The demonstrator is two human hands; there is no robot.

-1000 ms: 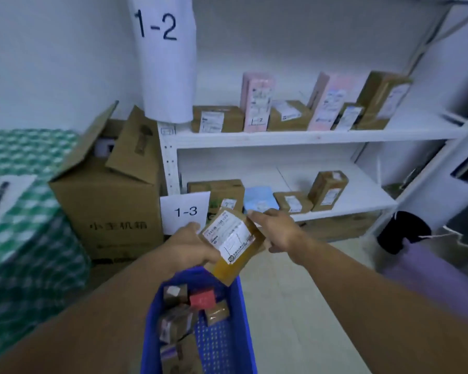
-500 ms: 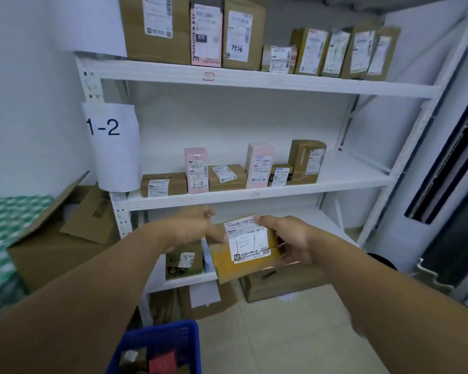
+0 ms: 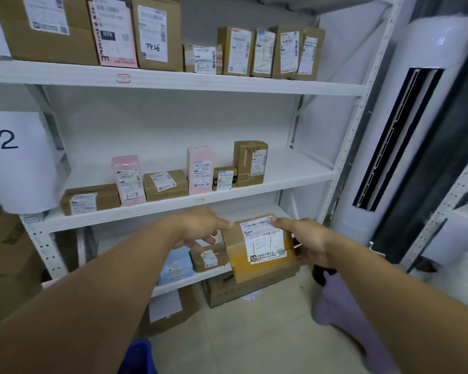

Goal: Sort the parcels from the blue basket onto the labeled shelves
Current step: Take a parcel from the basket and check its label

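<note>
Right hand (image 3: 311,244) grasps the brown, white-labelled cardboard parcel (image 3: 260,247) between both hands; left hand (image 3: 197,228) touches its corner, fingers relaxed. Matching step: the label seemingly reads 1-1, so next probably lift it to the white metal shelf (image 3: 173,82) above the hands.

Extends both bare forearms forward. Grips parcel (image 3: 262,248) by its right side with right hand (image 3: 310,242), thumb on top. Holds left hand (image 3: 200,228) relaxed at its upper-left corner.

Four brown parcels (image 3: 165,184) and two pink parcels (image 3: 200,171) on the middle shelf (image 3: 287,179); one held parcel (image 3: 262,268)
</note>
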